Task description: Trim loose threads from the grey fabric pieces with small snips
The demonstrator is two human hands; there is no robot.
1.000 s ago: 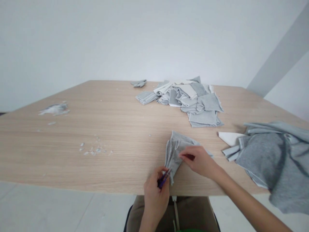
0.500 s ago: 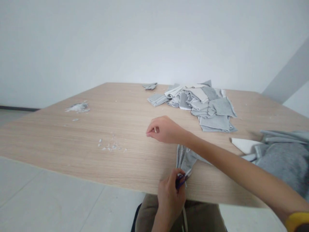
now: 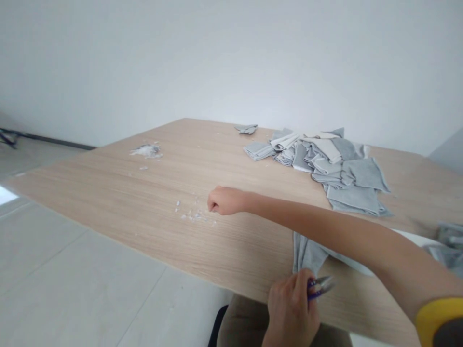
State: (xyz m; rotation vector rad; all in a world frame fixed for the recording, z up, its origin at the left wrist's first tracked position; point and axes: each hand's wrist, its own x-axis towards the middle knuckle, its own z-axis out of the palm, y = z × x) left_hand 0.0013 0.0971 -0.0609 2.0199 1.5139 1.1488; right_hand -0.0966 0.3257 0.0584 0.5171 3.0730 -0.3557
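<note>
My left hand (image 3: 292,303) is closed around small purple-handled thread snips (image 3: 318,287) near the table's front edge, blades pointing right. Just beyond its knuckles lies a grey cloth piece (image 3: 307,255), which the hand touches; whether the fingers also grip it I cannot tell. My right hand (image 3: 227,200) reaches across to the left, its fingers pinched together above the tabletop. What it holds, if anything, is hidden. Small pale scraps (image 3: 195,215) are scattered on the wood just left of and below the right hand.
A heap of folded grey and white cloth pieces (image 3: 329,156) lies at the back right of the table (image 3: 162,188). One grey piece (image 3: 246,129) lies apart, further back. Whitish fluff (image 3: 147,150) is piled at the left. More grey cloth (image 3: 448,253) is at the far right.
My right hand has moved left and down, close to the scraps. The view has turned left, and the snips' blades now show clear of the cloth.
</note>
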